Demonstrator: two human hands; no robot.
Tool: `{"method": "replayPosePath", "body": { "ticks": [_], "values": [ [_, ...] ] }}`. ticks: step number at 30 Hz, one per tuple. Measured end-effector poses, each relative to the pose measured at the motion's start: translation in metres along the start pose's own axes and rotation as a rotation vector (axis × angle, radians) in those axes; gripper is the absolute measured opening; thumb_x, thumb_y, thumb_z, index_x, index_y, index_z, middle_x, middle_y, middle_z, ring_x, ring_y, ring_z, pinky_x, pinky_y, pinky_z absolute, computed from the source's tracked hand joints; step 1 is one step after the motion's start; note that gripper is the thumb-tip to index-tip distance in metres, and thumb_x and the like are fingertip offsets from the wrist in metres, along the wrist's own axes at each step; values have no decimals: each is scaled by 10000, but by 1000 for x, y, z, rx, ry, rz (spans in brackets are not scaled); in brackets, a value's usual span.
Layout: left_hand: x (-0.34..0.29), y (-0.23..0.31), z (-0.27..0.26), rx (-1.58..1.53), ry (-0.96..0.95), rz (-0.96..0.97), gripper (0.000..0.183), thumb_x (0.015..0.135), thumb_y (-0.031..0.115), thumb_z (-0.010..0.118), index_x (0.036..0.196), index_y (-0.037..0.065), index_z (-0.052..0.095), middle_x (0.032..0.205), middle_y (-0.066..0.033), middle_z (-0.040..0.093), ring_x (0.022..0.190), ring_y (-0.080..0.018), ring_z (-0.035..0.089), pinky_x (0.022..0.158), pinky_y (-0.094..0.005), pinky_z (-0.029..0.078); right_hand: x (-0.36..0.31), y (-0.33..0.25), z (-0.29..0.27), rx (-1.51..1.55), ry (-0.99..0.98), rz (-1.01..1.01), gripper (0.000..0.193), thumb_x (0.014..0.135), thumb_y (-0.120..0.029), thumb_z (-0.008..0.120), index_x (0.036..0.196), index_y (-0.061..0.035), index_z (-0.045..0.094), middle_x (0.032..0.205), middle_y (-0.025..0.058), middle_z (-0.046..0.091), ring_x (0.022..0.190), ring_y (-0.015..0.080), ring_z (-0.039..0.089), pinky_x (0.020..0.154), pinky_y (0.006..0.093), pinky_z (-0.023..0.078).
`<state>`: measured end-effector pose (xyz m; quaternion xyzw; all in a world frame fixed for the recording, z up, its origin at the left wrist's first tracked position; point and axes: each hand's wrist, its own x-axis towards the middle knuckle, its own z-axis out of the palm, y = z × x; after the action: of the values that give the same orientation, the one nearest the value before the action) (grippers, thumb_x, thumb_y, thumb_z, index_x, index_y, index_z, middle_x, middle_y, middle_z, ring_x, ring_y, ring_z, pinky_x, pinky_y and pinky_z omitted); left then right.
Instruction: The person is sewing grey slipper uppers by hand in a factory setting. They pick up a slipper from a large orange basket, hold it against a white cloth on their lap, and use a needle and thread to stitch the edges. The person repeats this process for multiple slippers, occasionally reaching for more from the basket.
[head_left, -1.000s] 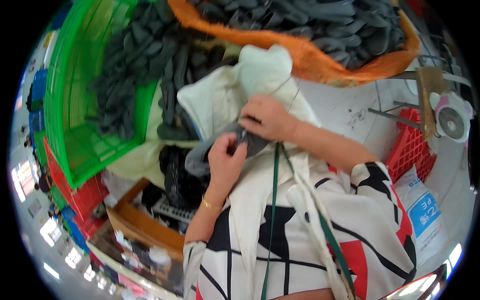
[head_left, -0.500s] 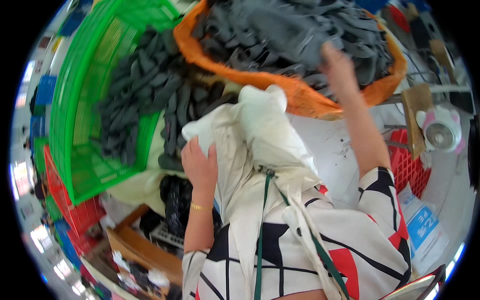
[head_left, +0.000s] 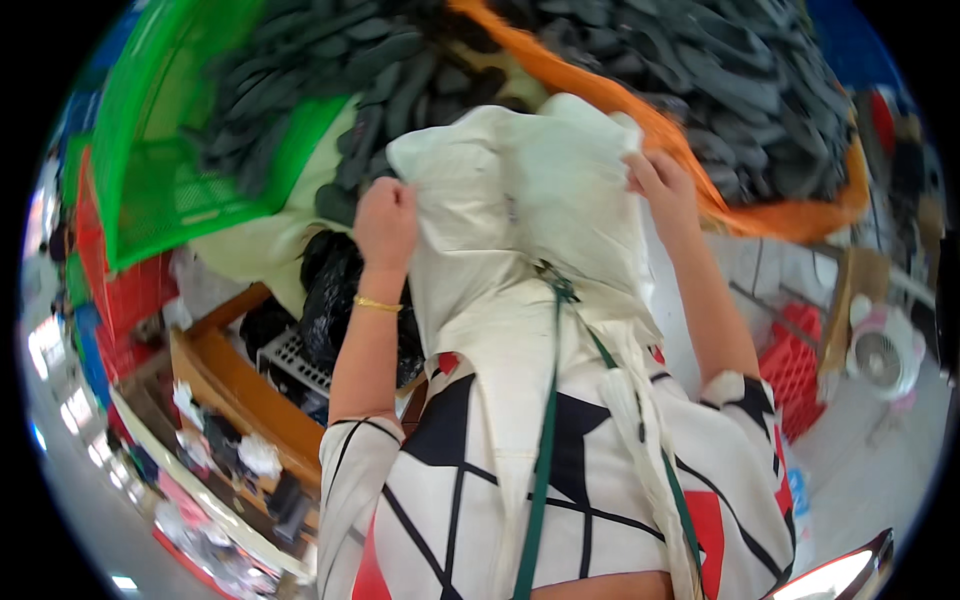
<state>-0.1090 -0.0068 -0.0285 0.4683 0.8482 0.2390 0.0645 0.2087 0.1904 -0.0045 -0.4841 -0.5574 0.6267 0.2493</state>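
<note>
A cream-white apron [head_left: 470, 215] with a green cord tied at the waist is spread over my lap. At its left edge my left hand [head_left: 387, 222] is closed in a fist on the cloth. Across from it, my right hand [head_left: 664, 192] pinches the apron's right edge, and the cloth stretches between the two. Just beyond the right hand lies an orange-rimmed sack [head_left: 640, 110] full of dark grey curved pieces [head_left: 735, 90]. More such grey pieces [head_left: 385, 110] are heaped beyond the left hand, spilling out of a tipped green plastic basket [head_left: 165, 195].
A black plastic bag [head_left: 340, 300] and a wooden drawer-like box [head_left: 245, 375] are at my left, near a red crate [head_left: 135, 300]. On the right stand a small white fan [head_left: 880, 345], a brown board [head_left: 853, 300] and a red basket [head_left: 790, 375].
My right hand has left the grey pieces in the orange sack and come back to the apron's right edge. My left hand has closed on the left edge. The view has shifted.
</note>
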Motion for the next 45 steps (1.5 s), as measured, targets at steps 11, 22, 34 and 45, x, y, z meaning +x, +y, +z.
{"method": "replayPosePath", "body": {
  "ticks": [11, 22, 34, 45],
  "values": [
    [-123, -92, 46, -143, -390, -532, 267, 915, 296, 608, 968, 40, 664, 892, -218, 684, 891, -423, 650, 774, -478, 520, 16, 9, 34, -214, -9, -246, 193, 1006, -131, 546, 965, 23, 654, 817, 5, 610, 752, 63, 543, 707, 214, 447],
    [-212, -155, 43, -562, 292, -900, 177, 935, 197, 647, 903, 24, 667, 727, -56, 648, 666, -125, 602, 649, -280, 491, 36, 25, 75, -695, 74, -577, 130, 962, -77, 583, 925, 21, 659, 813, 46, 606, 738, 130, 547, 689, 263, 449],
    [-223, -251, 37, -1068, 232, -1415, 146, 816, 153, 637, 711, 58, 605, 630, -50, 560, 491, -164, 513, 412, -305, 417, 38, 28, 68, -878, 48, -651, 170, 969, -99, 562, 885, 41, 607, 798, 151, 584, 768, 295, 565, 701, 383, 456],
    [-232, -208, 85, -552, -92, -1075, 295, 808, 283, 692, 878, -1, 735, 836, -189, 711, 807, -309, 689, 756, -394, 523, 33, 23, 75, -745, 46, -703, 139, 967, -50, 540, 868, 42, 573, 773, 143, 534, 725, 276, 526, 692, 361, 435]
  ]
}}
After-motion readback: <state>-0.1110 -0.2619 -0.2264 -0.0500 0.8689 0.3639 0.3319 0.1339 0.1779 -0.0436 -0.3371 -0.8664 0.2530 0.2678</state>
